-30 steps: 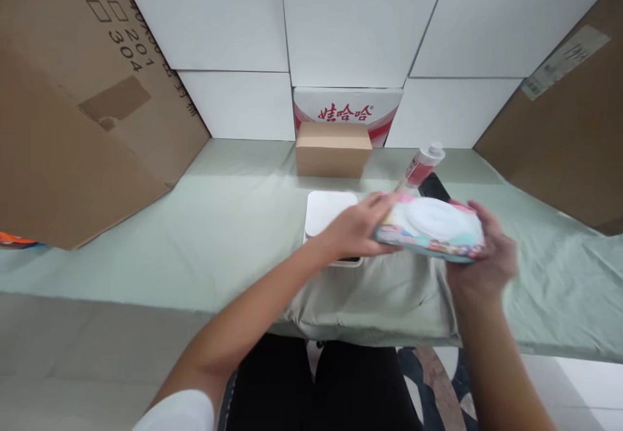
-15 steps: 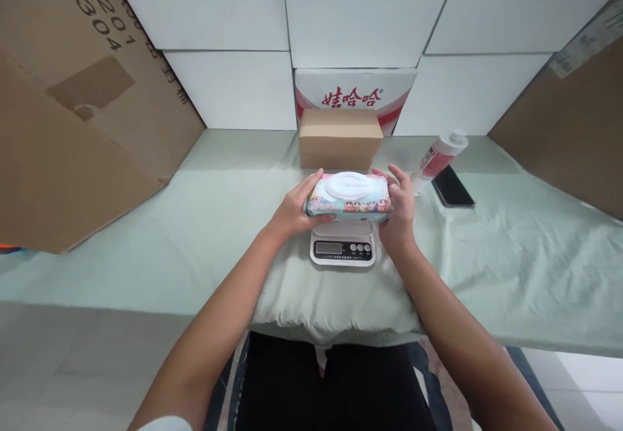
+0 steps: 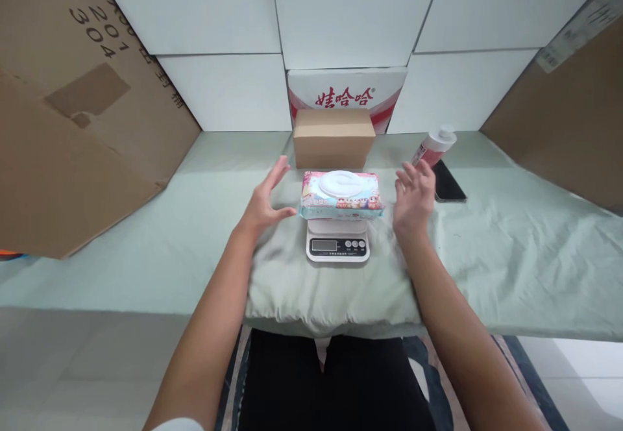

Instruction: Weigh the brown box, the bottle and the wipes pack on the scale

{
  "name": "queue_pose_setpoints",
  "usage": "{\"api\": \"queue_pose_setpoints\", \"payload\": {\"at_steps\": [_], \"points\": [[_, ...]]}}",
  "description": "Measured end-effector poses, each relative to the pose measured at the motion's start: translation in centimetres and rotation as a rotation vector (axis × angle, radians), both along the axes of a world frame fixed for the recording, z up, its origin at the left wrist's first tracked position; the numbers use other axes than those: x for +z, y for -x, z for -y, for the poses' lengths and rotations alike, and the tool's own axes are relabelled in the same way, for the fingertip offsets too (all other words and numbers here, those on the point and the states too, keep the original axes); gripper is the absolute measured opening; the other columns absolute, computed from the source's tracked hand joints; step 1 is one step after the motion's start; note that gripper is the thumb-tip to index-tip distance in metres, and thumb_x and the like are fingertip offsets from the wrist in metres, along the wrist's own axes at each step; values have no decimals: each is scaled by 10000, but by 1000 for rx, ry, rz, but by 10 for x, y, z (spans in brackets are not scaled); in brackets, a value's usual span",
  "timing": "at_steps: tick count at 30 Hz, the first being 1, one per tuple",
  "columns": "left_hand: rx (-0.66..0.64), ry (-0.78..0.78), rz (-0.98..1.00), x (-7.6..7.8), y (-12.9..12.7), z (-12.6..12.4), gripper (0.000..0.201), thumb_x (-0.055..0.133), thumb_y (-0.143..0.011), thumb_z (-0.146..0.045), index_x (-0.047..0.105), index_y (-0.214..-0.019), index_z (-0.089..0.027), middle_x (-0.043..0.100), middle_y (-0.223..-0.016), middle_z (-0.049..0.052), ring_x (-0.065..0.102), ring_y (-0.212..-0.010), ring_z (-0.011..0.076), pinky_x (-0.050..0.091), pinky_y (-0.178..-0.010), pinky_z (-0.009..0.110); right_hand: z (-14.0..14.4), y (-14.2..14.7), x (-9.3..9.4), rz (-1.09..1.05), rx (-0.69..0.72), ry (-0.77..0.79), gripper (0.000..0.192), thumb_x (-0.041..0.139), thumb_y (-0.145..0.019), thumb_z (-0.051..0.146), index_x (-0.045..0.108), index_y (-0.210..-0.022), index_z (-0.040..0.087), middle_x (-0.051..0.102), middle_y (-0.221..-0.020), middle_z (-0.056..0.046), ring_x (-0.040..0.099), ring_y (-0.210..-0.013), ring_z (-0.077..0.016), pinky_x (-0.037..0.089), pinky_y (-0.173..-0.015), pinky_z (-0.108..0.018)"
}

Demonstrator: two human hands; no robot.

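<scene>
A pack of wet wipes (image 3: 341,204) with a white oval lid and a pink and blue wrapper rests on a white digital kitchen scale (image 3: 337,241). The pack hides most of the scale's platform; the display and buttons show in front. To the left of the pack, my left hand (image 3: 265,200) is open, thumb and fingers spread, the thumb tip close to the pack's edge. My right hand (image 3: 415,200) is off the pack's right end, holding nothing, its fingers loosely bent and apart. Behind that hand stands a white and red bottle (image 3: 435,145), partly hidden.
A small brown box (image 3: 333,142) sits behind the pack, before a white and red carton (image 3: 346,87). Right of the bottle lies a black phone (image 3: 448,183). Large cardboard sheets (image 3: 87,158) flank the green cloth-covered table (image 3: 204,236), with white panels at the back.
Both hands have let go of the wet wipes pack and moved apart, left hand leftward and right hand rightward. The pack now rests on the scale. The view has shifted slightly.
</scene>
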State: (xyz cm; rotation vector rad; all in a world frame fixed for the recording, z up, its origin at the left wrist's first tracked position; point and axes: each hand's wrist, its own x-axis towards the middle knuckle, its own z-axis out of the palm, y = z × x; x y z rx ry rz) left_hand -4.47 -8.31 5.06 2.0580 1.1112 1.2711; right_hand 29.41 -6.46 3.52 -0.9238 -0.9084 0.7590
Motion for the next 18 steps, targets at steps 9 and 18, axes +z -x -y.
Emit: {"api": "queue_pose_setpoints", "payload": {"at_steps": [9, 18], "points": [[-18, 52, 110, -9, 4, 3, 1314, 740, -700, -909, 253, -1730, -254, 341, -1766, 204, 390, -1624, 396, 336, -1351, 532, 0, -7, 1, 76, -15, -64, 524, 601, -886, 632, 568, -1258, 265, 761, -1178, -91, 751, -988, -236, 589, -1032, -486], [-188, 118, 163, -24, -11, -4, 1324, 880, -676, -781, 279, -1727, -247, 337, -1763, 211, 333, -1648, 401, 291, -1379, 545, 13, 7, 5, 321, 253, -155, 581, 684, -901, 696, 648, -1327, 302, 737, -1374, -105, 701, -1238, -314, 576, -1003, -481]]}}
